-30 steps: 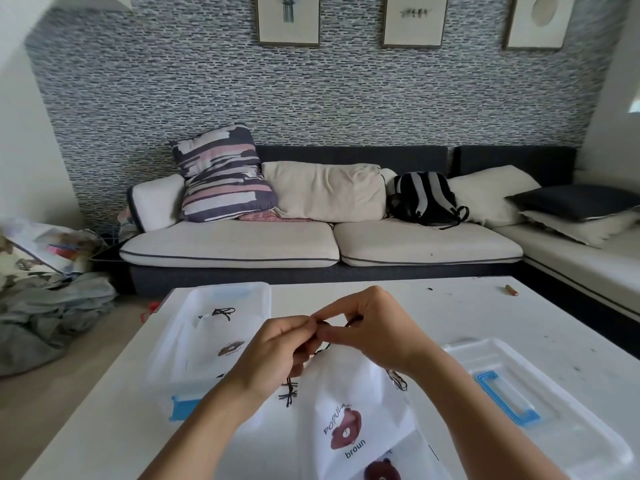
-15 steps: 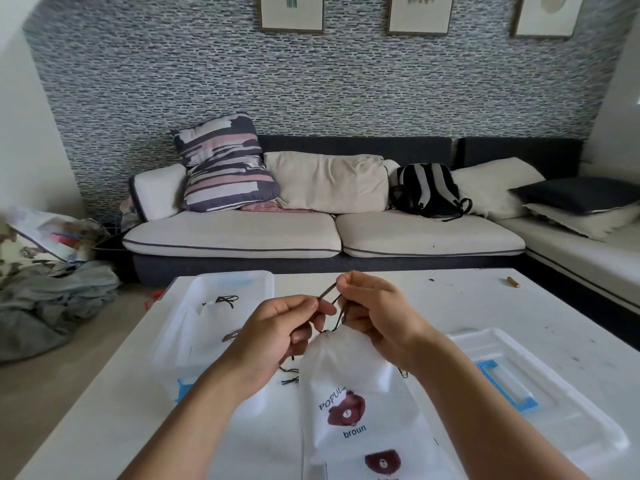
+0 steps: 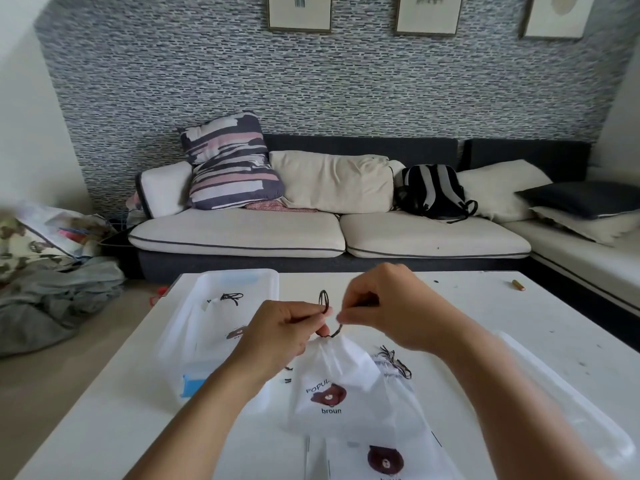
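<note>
A white drawstring pouch (image 3: pixel 341 382) printed with a brown bear and the word "broun" hangs gathered at its top above the white table (image 3: pixel 485 306). Its dark drawstring (image 3: pixel 335 331) runs up between my hands. My left hand (image 3: pixel 282 332) pinches a small loop of the string (image 3: pixel 323 299) that stands up above its fingertips. My right hand (image 3: pixel 388 315) pinches the other end of the string just to the right. More pouches of the same kind (image 3: pixel 384 459) lie flat under the held one.
A clear plastic bin (image 3: pixel 194 334) at the left holds another bear pouch (image 3: pixel 228 327) with a tied string. A clear lid with a blue handle (image 3: pixel 568 407) lies at the right. A small brown stick (image 3: pixel 518 285) lies near the far right corner. A sofa stands beyond the table.
Both hands have pulled the drawstring, the pouch top has cinched tighter, and a small loop now stands above my left fingertips. The camera has tilted up slightly.
</note>
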`<control>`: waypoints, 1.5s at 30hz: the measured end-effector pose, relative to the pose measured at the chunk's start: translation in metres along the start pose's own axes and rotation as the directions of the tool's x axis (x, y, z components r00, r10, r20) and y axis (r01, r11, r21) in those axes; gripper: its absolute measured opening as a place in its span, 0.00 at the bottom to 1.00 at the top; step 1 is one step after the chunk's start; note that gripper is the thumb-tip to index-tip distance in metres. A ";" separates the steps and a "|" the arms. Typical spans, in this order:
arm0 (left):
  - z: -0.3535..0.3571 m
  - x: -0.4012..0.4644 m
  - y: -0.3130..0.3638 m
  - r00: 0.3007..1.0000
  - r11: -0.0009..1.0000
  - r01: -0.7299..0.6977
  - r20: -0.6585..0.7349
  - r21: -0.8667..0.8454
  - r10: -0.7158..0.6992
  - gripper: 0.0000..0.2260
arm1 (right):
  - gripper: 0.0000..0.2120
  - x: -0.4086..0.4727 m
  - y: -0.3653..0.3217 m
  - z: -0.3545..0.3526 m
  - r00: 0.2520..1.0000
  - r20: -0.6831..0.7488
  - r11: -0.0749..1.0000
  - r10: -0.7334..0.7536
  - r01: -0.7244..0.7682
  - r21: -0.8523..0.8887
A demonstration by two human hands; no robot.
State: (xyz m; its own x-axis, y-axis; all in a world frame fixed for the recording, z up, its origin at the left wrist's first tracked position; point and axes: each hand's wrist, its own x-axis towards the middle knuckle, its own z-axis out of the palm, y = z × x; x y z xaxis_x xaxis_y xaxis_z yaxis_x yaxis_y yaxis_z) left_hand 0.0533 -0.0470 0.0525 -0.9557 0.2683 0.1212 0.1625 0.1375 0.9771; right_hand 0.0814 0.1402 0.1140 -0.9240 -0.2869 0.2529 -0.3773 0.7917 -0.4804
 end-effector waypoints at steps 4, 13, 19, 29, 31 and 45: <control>0.008 -0.006 0.008 0.994 0.999 0.018 0.113 -0.050 -0.013 0.14 | 0.09 0.006 -0.009 0.016 0.979 -0.187 0.994 -0.077 0.090 0.061; 0.018 -0.007 0.008 0.989 0.974 0.113 0.118 -0.196 -0.091 0.14 | 0.08 0.013 0.008 0.031 0.977 -0.211 0.908 0.027 0.064 0.414; 0.015 0.001 0.006 0.973 0.959 0.133 -0.149 -0.248 -0.174 0.15 | 0.05 0.012 0.021 0.022 0.978 -0.164 0.894 0.129 -0.043 0.447; 0.022 0.001 0.005 0.913 0.977 0.087 -0.377 -0.193 -0.156 0.17 | 0.05 0.009 0.014 0.032 0.980 -0.185 0.961 0.067 -0.013 0.277; 0.022 0.001 0.006 0.908 0.978 0.080 -0.391 -0.191 -0.150 0.17 | 0.05 0.008 0.012 0.030 0.988 -0.143 0.944 0.067 -0.016 0.330; 0.028 -0.002 0.006 0.965 0.982 0.087 -0.231 -0.165 -0.124 0.22 | 0.08 0.008 0.014 0.044 0.983 -0.129 0.954 0.131 -0.090 0.286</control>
State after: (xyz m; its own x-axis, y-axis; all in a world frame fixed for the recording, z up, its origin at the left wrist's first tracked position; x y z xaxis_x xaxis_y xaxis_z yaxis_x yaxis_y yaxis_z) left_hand 0.0630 -0.0201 0.0532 -0.9991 0.0216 0.0359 0.0360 0.0012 0.9994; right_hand 0.0660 0.1258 0.0721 -0.9497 -0.1088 0.2938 -0.2949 0.6268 -0.7212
